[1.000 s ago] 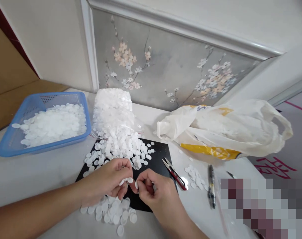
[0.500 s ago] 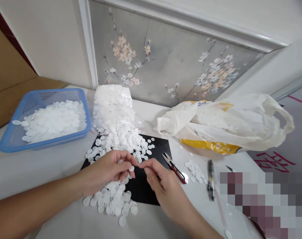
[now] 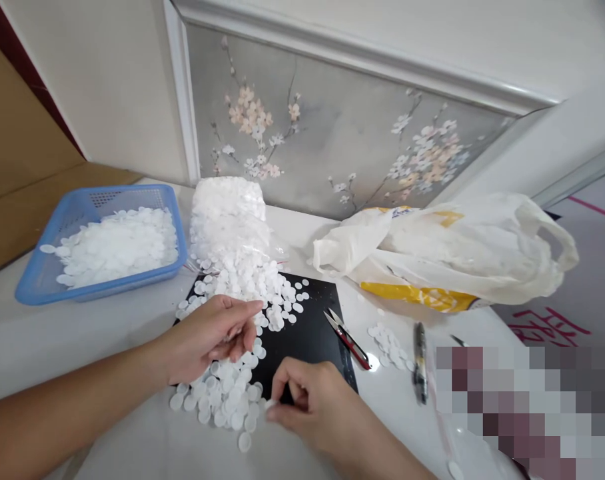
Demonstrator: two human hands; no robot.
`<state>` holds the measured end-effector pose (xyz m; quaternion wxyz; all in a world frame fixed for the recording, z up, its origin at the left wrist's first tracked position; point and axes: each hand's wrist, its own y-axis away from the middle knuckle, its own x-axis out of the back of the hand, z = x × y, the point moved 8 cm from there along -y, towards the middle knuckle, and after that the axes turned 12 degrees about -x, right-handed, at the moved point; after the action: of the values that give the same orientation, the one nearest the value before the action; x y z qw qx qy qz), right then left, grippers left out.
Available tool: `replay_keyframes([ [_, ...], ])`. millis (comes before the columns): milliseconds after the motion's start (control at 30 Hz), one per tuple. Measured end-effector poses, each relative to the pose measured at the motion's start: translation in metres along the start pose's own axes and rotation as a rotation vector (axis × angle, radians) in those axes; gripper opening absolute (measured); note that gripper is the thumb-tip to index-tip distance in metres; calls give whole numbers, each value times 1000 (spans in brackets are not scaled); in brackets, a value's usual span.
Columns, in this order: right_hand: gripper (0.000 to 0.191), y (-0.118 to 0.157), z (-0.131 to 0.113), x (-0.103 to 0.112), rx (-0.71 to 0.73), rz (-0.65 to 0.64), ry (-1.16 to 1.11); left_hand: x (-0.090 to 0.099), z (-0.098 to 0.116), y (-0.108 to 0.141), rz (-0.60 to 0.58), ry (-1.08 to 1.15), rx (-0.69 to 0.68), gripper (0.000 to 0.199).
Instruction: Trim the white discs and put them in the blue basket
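Pile of white discs (image 3: pixel 227 400), round, no long axis, across the near edge of the black mat (image 3: pixel 302 353) | right hand (image 3: pixel 320 400) pinching one disc (image 3: pixel 270 404) just beside its right edge | left hand (image 3: pixel 215 331) curled over its far side, cannot tell if grasping; far heap (image 3: pixel 250 270) ahead, nearer the left

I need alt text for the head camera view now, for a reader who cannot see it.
A person's right hand pinches a small white disc beside a pile of discs, the left hand half curled above a black mat. Beyond are a blue basket and a clear bag of discs; red-handled snips lie at the mat's right edge.
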<state>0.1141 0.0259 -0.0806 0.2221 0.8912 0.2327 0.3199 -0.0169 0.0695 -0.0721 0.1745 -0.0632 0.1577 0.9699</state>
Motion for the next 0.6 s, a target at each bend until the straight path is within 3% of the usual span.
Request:
replay_keyframes([
  [133, 14, -1, 0, 21, 11, 64, -347, -10, -5, 1, -85, -45, 6, 39],
  [233, 18, -2, -1, 29, 81, 128, -423, -20, -9, 5, -190, -75, 26, 36],
  [400, 11, 6, -9, 39, 242, 378, -245, -26, -11, 12, -220, -45, 63, 32],
  [500, 11, 19, -24, 44, 460, 539, -106, -25, -10, 14, -170, -12, 101, 31],
  [600, 10, 28, -35, 42, 646, 588, 10, -25, -11, 14, -137, 3, 130, 32],
])
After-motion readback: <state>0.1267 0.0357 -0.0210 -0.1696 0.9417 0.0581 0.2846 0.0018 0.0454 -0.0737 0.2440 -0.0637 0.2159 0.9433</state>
